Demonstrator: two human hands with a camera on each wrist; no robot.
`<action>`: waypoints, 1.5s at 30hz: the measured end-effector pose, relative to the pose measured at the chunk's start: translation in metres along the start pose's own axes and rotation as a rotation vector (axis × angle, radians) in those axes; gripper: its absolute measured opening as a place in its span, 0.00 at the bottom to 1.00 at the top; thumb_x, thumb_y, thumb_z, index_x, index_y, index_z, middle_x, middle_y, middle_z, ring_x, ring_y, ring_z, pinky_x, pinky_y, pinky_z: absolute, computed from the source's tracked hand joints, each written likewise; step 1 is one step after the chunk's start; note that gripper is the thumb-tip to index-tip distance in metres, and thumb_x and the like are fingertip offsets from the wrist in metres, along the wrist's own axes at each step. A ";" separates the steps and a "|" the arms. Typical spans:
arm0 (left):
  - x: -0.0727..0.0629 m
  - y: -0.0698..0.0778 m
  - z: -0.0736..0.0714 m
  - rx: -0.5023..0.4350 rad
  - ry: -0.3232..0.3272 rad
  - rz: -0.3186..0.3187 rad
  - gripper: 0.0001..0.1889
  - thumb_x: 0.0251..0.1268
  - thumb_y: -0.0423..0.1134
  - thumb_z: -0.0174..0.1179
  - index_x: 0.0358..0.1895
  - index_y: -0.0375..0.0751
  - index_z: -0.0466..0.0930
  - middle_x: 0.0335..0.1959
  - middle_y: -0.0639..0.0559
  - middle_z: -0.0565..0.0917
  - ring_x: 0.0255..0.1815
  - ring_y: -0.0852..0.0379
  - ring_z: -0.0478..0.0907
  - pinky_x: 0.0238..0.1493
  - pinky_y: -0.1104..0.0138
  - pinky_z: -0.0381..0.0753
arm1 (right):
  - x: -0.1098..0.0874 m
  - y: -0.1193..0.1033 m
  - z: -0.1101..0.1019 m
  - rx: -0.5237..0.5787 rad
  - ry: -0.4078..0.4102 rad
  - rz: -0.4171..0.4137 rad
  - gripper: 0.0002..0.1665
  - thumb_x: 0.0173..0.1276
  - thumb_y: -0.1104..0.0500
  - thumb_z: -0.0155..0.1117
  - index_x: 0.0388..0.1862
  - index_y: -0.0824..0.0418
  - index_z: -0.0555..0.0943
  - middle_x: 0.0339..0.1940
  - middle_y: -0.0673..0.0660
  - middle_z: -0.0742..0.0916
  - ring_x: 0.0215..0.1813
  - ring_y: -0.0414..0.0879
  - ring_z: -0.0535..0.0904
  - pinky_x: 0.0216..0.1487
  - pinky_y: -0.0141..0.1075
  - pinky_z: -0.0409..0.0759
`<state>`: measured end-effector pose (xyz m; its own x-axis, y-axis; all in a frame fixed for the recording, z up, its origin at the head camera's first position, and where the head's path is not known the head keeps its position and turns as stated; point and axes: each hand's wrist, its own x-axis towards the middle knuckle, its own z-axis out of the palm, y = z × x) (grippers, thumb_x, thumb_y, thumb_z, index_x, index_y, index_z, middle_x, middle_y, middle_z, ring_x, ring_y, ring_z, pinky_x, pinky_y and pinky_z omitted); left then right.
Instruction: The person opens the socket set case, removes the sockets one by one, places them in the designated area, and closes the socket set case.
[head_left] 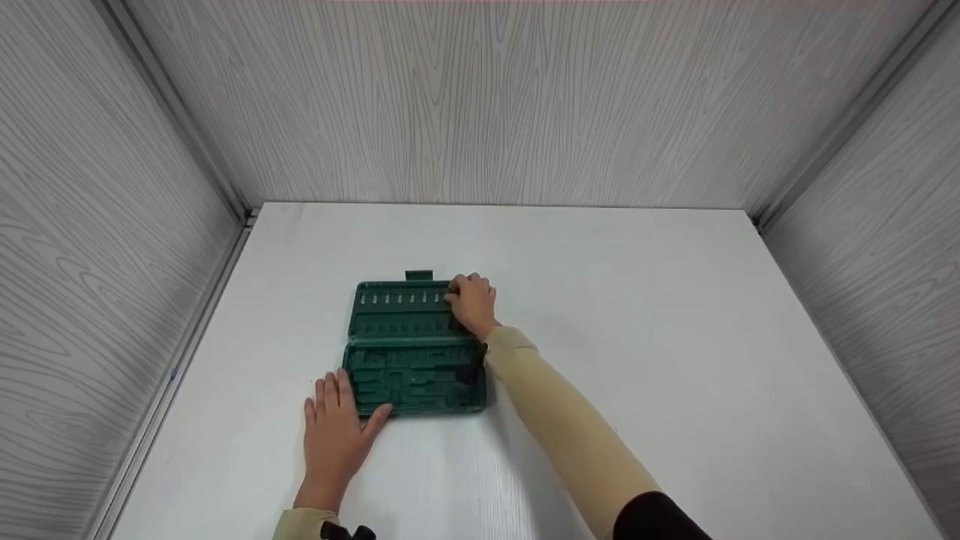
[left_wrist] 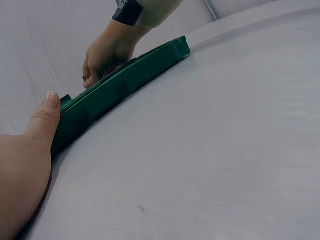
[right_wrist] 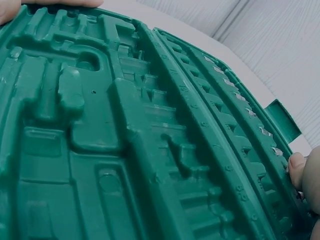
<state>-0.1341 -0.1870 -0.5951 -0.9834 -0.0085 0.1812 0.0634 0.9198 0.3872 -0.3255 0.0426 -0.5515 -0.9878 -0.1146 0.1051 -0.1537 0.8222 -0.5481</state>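
A green plastic tool case (head_left: 416, 411) lies unfolded on the white table, its molded tray half nearer the person. Along the far half runs a row of small silver screwdriver bits (right_wrist: 240, 96) in their slots. My right hand (head_left: 474, 304) is bent over the right end of that row, thumb and fingers curled close together. Beside its thumb (right_wrist: 297, 165) a silver glint of a bit shows in the right wrist view; the fingers hide most of it. My left hand (head_left: 335, 424) rests with straight, spread fingers at the near left corner, its thumb (left_wrist: 46, 117) against the case's front edge.
The case's latch flap (head_left: 418, 275) sticks out past its far edge. Grey wood-grain panels (head_left: 480, 97) stand behind the table (head_left: 637, 315) and on both sides. The right forearm crosses over the table to the right of the case.
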 end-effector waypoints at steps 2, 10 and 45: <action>0.000 0.001 0.000 0.003 -0.007 -0.001 0.53 0.59 0.71 0.44 0.71 0.28 0.44 0.69 0.28 0.51 0.71 0.34 0.44 0.66 0.43 0.41 | 0.001 0.001 -0.003 0.038 -0.003 0.007 0.11 0.70 0.53 0.55 0.45 0.57 0.78 0.44 0.56 0.78 0.48 0.50 0.70 0.54 0.46 0.64; 0.000 0.001 0.001 -0.004 0.003 0.005 0.53 0.59 0.71 0.44 0.72 0.28 0.44 0.70 0.28 0.51 0.71 0.34 0.44 0.65 0.43 0.42 | 0.010 0.007 -0.018 0.195 -0.033 0.046 0.11 0.70 0.55 0.57 0.45 0.60 0.78 0.41 0.56 0.79 0.44 0.47 0.73 0.48 0.40 0.72; 0.005 -0.001 0.004 -0.014 -0.024 0.008 0.53 0.59 0.71 0.45 0.72 0.28 0.42 0.70 0.28 0.50 0.71 0.34 0.42 0.66 0.42 0.40 | -0.039 0.070 -0.061 0.359 -0.067 0.103 0.09 0.64 0.56 0.64 0.36 0.61 0.77 0.36 0.54 0.80 0.38 0.46 0.73 0.35 0.36 0.72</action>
<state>-0.1397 -0.1862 -0.5976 -0.9866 0.0078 0.1630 0.0731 0.9140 0.3990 -0.2957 0.1387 -0.5429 -0.9960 -0.0881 -0.0138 -0.0405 0.5849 -0.8101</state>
